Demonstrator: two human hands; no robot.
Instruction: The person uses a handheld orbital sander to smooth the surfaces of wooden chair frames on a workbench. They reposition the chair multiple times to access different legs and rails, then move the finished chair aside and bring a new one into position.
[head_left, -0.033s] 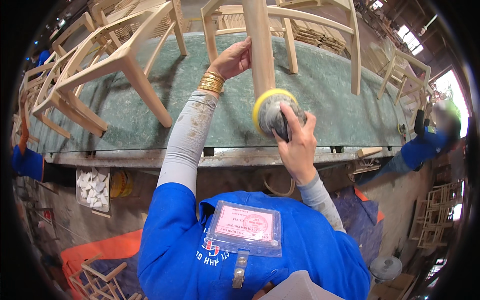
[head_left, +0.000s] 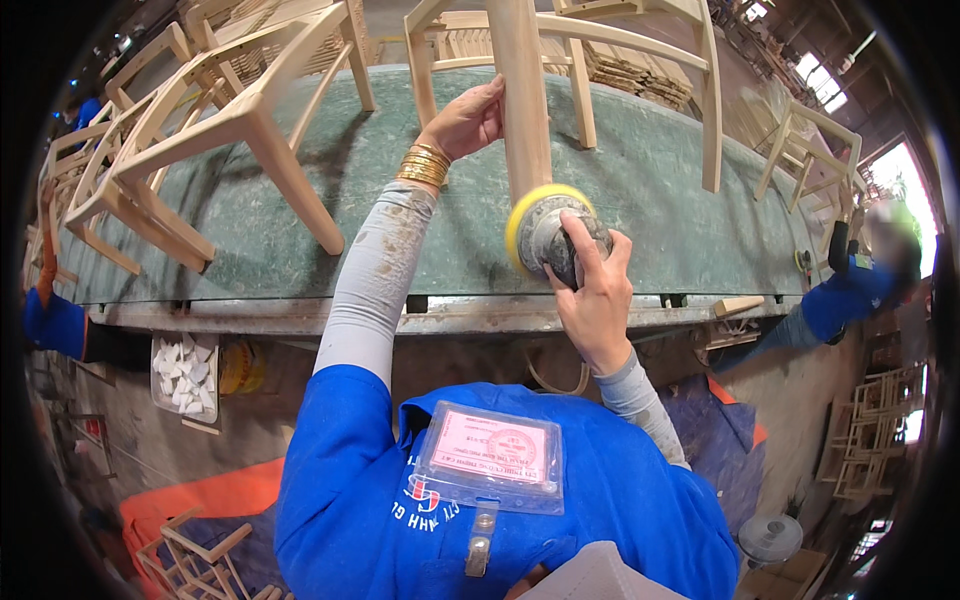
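Left hand (head_left: 468,120) clasps the stiff pale wooden chair leg (head_left: 520,90); right hand (head_left: 590,290) below grips the round yellow-padded sander (head_left: 545,235), likely vibrating.

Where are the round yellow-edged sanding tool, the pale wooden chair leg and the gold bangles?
Round yellow-edged sanding tool (head_left: 545,232), head view, on its grey body beside the yellow pad.
Pale wooden chair leg (head_left: 524,100), head view, on the middle of the leg.
Gold bangles (head_left: 424,166), head view, on the stack at the left wrist.
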